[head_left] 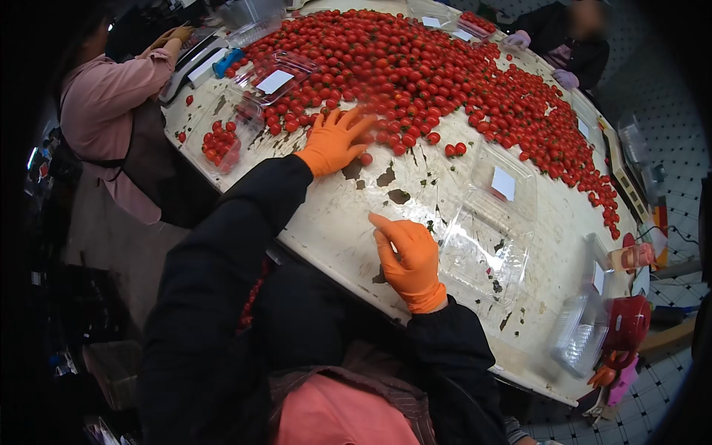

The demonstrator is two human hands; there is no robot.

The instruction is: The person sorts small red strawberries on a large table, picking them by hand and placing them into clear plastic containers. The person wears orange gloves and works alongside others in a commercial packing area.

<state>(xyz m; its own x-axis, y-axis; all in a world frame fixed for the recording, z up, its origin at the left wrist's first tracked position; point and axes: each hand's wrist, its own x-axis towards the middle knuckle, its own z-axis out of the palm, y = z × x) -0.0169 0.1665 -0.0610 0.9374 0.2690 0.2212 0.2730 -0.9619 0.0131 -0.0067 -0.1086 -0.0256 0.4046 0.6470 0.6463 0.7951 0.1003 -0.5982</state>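
My left hand (334,143), in an orange glove, lies palm down with fingers spread at the near edge of a heap of cherry tomatoes (400,67). A single cherry tomato (365,159) sits beside its thumb. My right hand (410,264), gloved alike, hovers near the table's front edge, loosely curled with the index finger and thumb close together. No object shows in it, but its palm is hidden. Just right of it, an opened clear plastic clamshell container (484,250) lies on the worn white table (345,222); its lid bears a white label (503,183).
At left, a clamshell (225,147) holds some tomatoes; a labelled lid (275,82) lies on the heap. A person in a pink top (114,89) works there, another person (573,50) at the far right. Clear containers (578,334) and a red container (626,322) stand at the right edge.
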